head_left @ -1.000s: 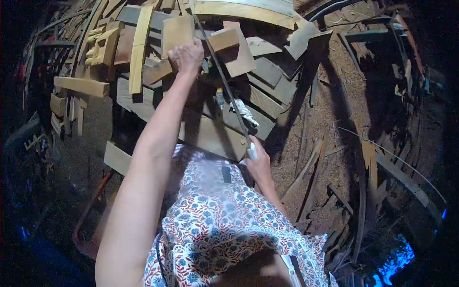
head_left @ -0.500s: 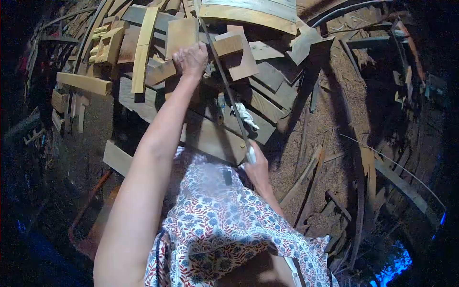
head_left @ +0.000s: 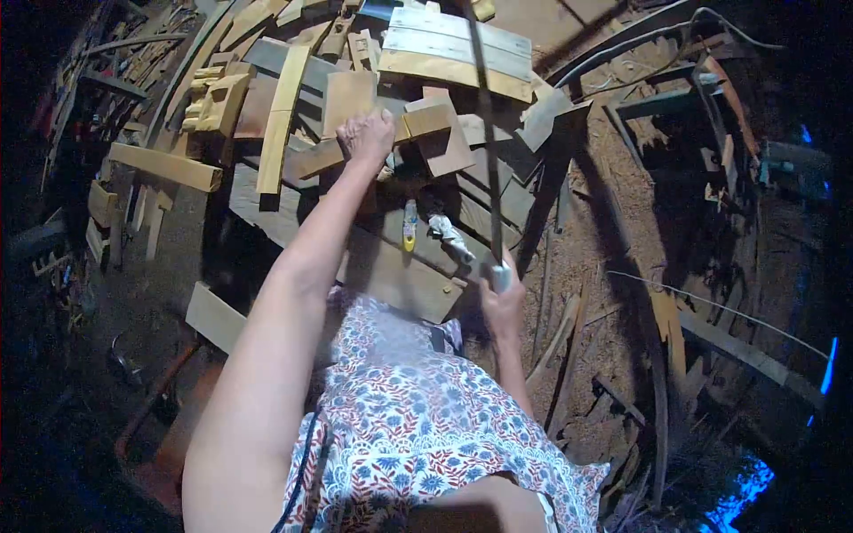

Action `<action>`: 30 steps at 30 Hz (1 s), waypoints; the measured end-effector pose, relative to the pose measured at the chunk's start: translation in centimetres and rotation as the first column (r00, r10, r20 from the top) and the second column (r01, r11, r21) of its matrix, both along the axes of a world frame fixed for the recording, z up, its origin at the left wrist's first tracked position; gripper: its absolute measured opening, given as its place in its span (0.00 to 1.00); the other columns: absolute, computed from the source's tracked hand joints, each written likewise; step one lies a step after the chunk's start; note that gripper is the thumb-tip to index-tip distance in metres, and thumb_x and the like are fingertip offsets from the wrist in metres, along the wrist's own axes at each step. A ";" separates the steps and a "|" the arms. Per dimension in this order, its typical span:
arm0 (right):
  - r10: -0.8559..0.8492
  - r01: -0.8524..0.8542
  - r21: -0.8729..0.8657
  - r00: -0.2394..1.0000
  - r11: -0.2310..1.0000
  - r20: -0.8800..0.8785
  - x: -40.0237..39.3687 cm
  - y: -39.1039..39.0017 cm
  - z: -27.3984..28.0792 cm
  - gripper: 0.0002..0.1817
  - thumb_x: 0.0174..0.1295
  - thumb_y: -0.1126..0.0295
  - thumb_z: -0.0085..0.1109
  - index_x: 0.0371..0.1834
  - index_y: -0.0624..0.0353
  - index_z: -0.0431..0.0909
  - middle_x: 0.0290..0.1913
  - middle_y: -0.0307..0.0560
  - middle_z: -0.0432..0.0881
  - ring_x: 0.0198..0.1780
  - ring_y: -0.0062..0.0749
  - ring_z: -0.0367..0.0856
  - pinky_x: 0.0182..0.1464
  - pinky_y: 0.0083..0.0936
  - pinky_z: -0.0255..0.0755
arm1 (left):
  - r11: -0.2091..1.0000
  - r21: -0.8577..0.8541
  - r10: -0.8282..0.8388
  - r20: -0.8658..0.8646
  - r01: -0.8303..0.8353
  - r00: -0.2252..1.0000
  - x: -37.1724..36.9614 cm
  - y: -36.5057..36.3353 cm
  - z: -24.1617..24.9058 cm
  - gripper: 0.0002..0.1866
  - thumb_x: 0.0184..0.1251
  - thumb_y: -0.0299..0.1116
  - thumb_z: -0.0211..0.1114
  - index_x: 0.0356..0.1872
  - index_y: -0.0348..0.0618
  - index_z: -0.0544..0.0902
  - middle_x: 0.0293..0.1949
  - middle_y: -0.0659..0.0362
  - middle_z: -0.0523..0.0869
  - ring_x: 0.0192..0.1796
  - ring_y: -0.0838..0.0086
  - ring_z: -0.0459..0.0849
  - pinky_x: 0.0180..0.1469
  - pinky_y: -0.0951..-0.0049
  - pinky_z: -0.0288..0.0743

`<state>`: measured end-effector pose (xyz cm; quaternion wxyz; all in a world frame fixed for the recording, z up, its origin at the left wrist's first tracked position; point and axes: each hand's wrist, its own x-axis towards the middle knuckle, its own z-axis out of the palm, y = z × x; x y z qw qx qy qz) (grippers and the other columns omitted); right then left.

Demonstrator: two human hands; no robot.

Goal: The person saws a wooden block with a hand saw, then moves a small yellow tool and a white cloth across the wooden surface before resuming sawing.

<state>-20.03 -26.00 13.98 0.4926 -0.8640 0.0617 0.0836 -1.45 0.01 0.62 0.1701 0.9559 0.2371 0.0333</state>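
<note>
My left hand (head_left: pixel 366 138) is closed at the near end of a pale wooden board (head_left: pixel 349 98), on top of the stacked offcuts. My right hand (head_left: pixel 503 298) wraps round the pale handle of a long, thin, dark blade (head_left: pixel 487 133), seen nearly edge-on, that looks like a hand saw; its teeth cannot be made out. The blade points away from me, to the right of my left hand and apart from it. Between my hands, a small bottle with a yellow end (head_left: pixel 410 226) and a crumpled white wrapper or cloth (head_left: pixel 450 236) lie on the planks.
A wide slatted wooden panel (head_left: pixel 458 53) sits at the back. Grooved wooden blocks (head_left: pixel 213 102) and a long beam (head_left: pixel 164 167) lie to the left. Sawdust (head_left: pixel 613 258) and scattered strips cover the ground at right, with a thin curved rod (head_left: pixel 711 306) across it.
The saw has swung right, away from the board and my left hand, and my right hand has shifted right. The bottle has come into clear view. My left hand stays on the board.
</note>
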 end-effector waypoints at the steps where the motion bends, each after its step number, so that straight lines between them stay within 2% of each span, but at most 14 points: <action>1: 0.009 -0.004 -0.053 0.995 0.999 0.101 -0.7 -0.6 0.3 0.30 0.50 0.80 0.58 0.60 0.58 0.68 0.51 0.54 0.78 0.52 0.35 0.78 0.51 0.26 0.70 | 1.000 -0.024 -0.014 0.125 0.017 0.992 0.0 0.5 0.0 0.21 0.62 0.48 0.50 0.40 0.39 0.80 0.36 0.46 0.81 0.39 0.59 0.79 0.42 0.59 0.68; 2: -0.033 0.039 -0.144 0.999 0.989 0.043 -1.8 -1.3 1.4 0.28 0.51 0.79 0.59 0.60 0.59 0.68 0.51 0.53 0.78 0.52 0.34 0.78 0.51 0.25 0.70 | 0.999 -0.028 -0.013 0.138 0.017 0.990 0.5 1.4 0.1 0.21 0.62 0.48 0.50 0.40 0.39 0.80 0.36 0.46 0.81 0.39 0.59 0.79 0.42 0.59 0.68; 5: -0.095 0.111 -0.198 0.992 0.974 0.086 -5.7 -3.8 -0.5 0.26 0.53 0.76 0.60 0.59 0.62 0.69 0.45 0.52 0.81 0.45 0.31 0.80 0.47 0.24 0.72 | 0.733 -0.630 -0.195 0.167 0.257 0.966 1.8 4.9 1.2 0.30 0.62 0.57 0.53 0.46 0.36 0.78 0.42 0.46 0.82 0.45 0.56 0.80 0.47 0.63 0.72; 8: -0.224 0.212 -0.214 0.974 0.954 -0.035 -9.2 -4.0 -0.6 0.25 0.55 0.73 0.61 0.58 0.63 0.69 0.42 0.47 0.81 0.41 0.26 0.79 0.44 0.23 0.71 | 0.568 -0.757 -0.489 0.004 0.322 0.872 2.4 6.9 3.7 0.30 0.60 0.56 0.58 0.47 0.35 0.77 0.41 0.46 0.83 0.47 0.60 0.81 0.48 0.66 0.73; 12: -0.348 0.345 -0.051 0.931 0.937 -0.111 -13.5 -3.8 -3.5 0.22 0.58 0.71 0.60 0.56 0.65 0.71 0.38 0.41 0.80 0.38 0.21 0.76 0.40 0.20 0.70 | 0.724 -0.443 -0.537 0.121 0.529 0.835 1.0 7.0 10.9 0.29 0.63 0.53 0.59 0.54 0.38 0.73 0.45 0.56 0.81 0.49 0.72 0.78 0.51 0.72 0.72; 14: -0.373 0.364 -0.129 0.926 0.922 -0.056 -14.1 -2.6 -3.4 0.20 0.59 0.70 0.59 0.55 0.64 0.71 0.37 0.40 0.79 0.37 0.21 0.75 0.39 0.20 0.69 | 0.404 -0.691 -0.528 0.360 0.600 0.769 -0.7 5.4 16.6 0.22 0.66 0.43 0.58 0.55 0.40 0.72 0.48 0.57 0.80 0.50 0.73 0.77 0.53 0.73 0.71; 16: -0.376 0.360 -0.165 0.923 0.918 -0.078 -14.0 -1.6 -3.1 0.21 0.58 0.70 0.60 0.54 0.64 0.71 0.36 0.41 0.79 0.36 0.22 0.74 0.39 0.20 0.69 | 0.084 -0.666 -0.544 0.592 0.741 0.594 -4.9 1.5 25.9 0.21 0.63 0.39 0.61 0.54 0.39 0.73 0.47 0.53 0.80 0.49 0.69 0.80 0.48 0.72 0.75; 18: -0.337 0.319 -0.168 0.937 0.933 -0.090 -10.6 1.1 1.5 0.19 0.63 0.67 0.54 0.56 0.62 0.71 0.40 0.43 0.79 0.36 0.21 0.75 0.40 0.18 0.70 | -0.022 -0.104 -0.599 0.797 0.994 0.070 -6.7 -3.5 30.1 0.22 0.55 0.33 0.63 0.51 0.37 0.74 0.41 0.50 0.80 0.41 0.64 0.81 0.46 0.69 0.76; 20: -0.193 0.131 -0.667 0.981 0.733 -0.020 -7.9 3.8 11.0 0.15 0.62 0.67 0.52 0.48 0.63 0.74 0.39 0.45 0.80 0.42 0.27 0.73 0.44 0.20 0.70 | -0.151 -0.191 -0.968 0.226 0.970 -0.106 -10.8 -5.5 38.4 0.23 0.54 0.34 0.60 0.49 0.30 0.72 0.45 0.48 0.78 0.49 0.68 0.76 0.49 0.69 0.74; 22: -0.038 -0.043 -0.961 0.998 0.272 -0.055 -5.7 5.6 20.9 0.12 0.61 0.67 0.49 0.40 0.63 0.77 0.38 0.47 0.80 0.47 0.33 0.71 0.48 0.23 0.70 | -0.192 -0.198 -0.959 0.246 0.961 -0.141 -11.4 -5.9 38.2 0.22 0.54 0.34 0.60 0.49 0.31 0.72 0.45 0.48 0.78 0.48 0.68 0.76 0.49 0.68 0.74; 24: 0.078 -0.162 -0.943 0.978 -0.291 -0.192 -3.6 6.1 30.9 0.14 0.60 0.67 0.46 0.33 0.64 0.81 0.37 0.49 0.80 0.52 0.40 0.70 0.53 0.26 0.69 | -0.236 -0.213 -0.946 0.274 0.948 -0.174 -12.3 -6.9 38.2 0.22 0.54 0.34 0.60 0.48 0.31 0.73 0.44 0.49 0.78 0.47 0.68 0.77 0.47 0.68 0.75; 25: 0.002 0.007 -0.975 1.000 -0.224 0.006 -4.6 5.2 32.1 0.15 0.54 0.65 0.49 0.20 0.62 0.80 0.36 0.49 0.80 0.51 0.43 0.70 0.55 0.26 0.67 | -0.252 -0.209 -0.939 0.289 0.945 -0.186 -12.7 -7.6 38.3 0.22 0.54 0.34 0.60 0.48 0.32 0.73 0.44 0.49 0.78 0.46 0.68 0.77 0.47 0.68 0.75; 27: 0.014 -0.069 -0.960 0.997 -0.270 -0.075 -6.3 3.3 30.4 0.19 0.52 0.57 0.56 0.12 0.59 0.78 0.32 0.49 0.79 0.51 0.41 0.70 0.56 0.29 0.66 | -0.280 -0.218 -0.927 0.316 0.935 -0.204 -13.7 -8.8 38.5 0.21 0.54 0.35 0.60 0.48 0.32 0.73 0.43 0.49 0.79 0.45 0.68 0.78 0.46 0.68 0.76; 30: -0.080 0.041 -0.922 0.997 0.385 0.011 -7.2 1.6 19.0 0.13 0.54 0.61 0.56 0.28 0.62 0.75 0.35 0.51 0.80 0.47 0.38 0.74 0.53 0.28 0.68 | -0.300 -0.216 -0.916 0.339 0.929 -0.217 -15.5 -11.6 38.7 0.20 0.55 0.35 0.60 0.47 0.33 0.74 0.42 0.49 0.80 0.44 0.67 0.79 0.44 0.68 0.76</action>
